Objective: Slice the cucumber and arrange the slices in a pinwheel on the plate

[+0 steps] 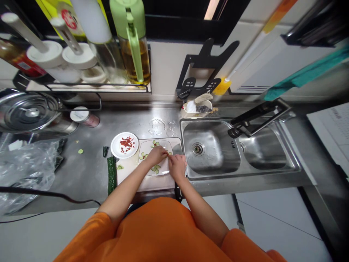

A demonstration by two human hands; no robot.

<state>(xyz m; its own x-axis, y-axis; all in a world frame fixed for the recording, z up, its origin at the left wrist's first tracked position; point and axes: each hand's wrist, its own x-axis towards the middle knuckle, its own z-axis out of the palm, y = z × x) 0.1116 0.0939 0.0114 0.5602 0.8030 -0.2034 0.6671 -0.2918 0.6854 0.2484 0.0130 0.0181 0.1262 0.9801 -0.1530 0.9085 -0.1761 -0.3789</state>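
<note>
My left hand (157,155) reaches over a squarish plate (163,170), fingers pinched together. Close against it at the plate's right side is my right hand (177,166), also closed in a pinch; a tiny reddish bit shows between the fingertips, too small to name. Clusters of green-edged cucumber slices (155,169) are arranged around the plate, some with red bits at their centres. This plate rests on a pale cutting board (128,171). To the left, a round white plate (115,150) carries small red pieces resembling goji berries.
A cucumber length (111,176) lies left of the board. A knife handle (178,193) sticks out at its front right. The double sink (215,145) and black faucet (253,114) are on the right. Plastic bags (29,167), a pot (29,112) and a jar (85,117) stand left.
</note>
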